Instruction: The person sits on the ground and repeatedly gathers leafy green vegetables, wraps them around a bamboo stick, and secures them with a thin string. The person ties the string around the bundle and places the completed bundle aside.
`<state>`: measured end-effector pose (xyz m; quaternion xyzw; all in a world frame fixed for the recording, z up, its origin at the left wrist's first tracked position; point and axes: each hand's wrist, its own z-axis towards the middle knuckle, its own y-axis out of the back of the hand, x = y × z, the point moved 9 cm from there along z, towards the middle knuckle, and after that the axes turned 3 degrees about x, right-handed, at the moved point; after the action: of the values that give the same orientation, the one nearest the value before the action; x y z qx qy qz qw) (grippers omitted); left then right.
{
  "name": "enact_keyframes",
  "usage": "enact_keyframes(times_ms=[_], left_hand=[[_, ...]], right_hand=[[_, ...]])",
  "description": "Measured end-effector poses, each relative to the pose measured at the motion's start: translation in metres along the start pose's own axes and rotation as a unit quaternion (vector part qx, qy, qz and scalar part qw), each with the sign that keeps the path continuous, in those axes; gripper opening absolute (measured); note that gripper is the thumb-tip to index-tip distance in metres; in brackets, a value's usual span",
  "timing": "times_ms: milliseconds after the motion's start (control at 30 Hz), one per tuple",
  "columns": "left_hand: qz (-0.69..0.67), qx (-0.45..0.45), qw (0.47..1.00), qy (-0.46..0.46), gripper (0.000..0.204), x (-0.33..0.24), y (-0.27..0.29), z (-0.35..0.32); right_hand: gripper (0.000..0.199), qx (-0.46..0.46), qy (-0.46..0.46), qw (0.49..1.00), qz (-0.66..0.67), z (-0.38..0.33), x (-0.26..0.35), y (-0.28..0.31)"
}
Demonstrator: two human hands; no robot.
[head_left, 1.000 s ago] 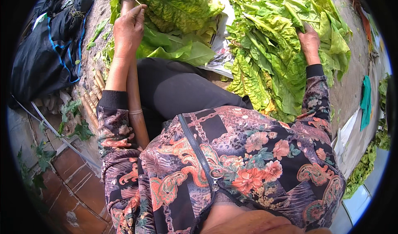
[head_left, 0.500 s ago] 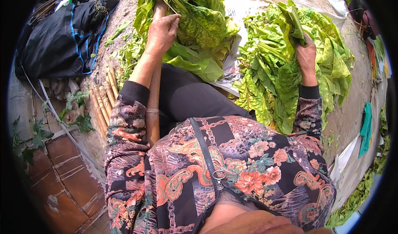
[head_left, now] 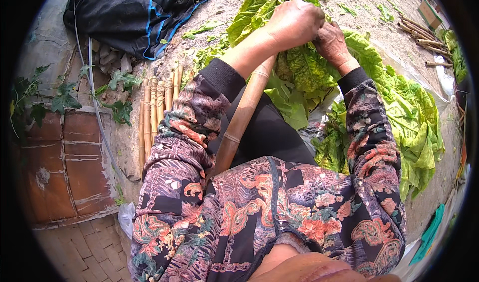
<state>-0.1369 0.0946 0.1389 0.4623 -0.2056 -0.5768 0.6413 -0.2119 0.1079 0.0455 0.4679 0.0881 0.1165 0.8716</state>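
Under both hands [head_left: 294, 22] [head_left: 332, 42], green leaves [head_left: 304, 70]

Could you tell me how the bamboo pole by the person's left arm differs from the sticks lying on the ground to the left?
The bamboo pole is single, thicker and brown, slanting up under the left hand. The bundled sticks are many, thinner and paler, lying side by side on the ground. Both look like jointed cane.

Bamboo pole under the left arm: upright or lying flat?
Tilted, neither: the bamboo pole slants from the lap up toward the left hand, over the leaves.
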Motion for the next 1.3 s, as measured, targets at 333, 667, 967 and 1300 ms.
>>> enact_keyframes(times_ms=[333,667,967,1300], left_hand=[[-0.165,0.034,0.985,-0.034,0.009,-0.015,0.087,-0.08],[-0.081,0.039,0.99,0.11,0.017,0.116,0.017,-0.06],[-0.353,0.111,0.863,0.344,0.033,0.146,-0.084,-0.084],[-0.433,-0.076,0.826,0.352,0.023,0.195,-0.105,-0.071]], right_hand=[[0.02,-0.156,-0.288,0.902,0.282,-0.013,-0.03,0.043],[0.035,-0.04,-0.142,0.962,0.228,-0.028,0.022,0.004],[0.026,-0.276,-0.387,0.55,0.687,-0.066,0.01,-0.09],[0.039,-0.327,-0.465,0.728,0.383,-0.007,-0.053,-0.103]])
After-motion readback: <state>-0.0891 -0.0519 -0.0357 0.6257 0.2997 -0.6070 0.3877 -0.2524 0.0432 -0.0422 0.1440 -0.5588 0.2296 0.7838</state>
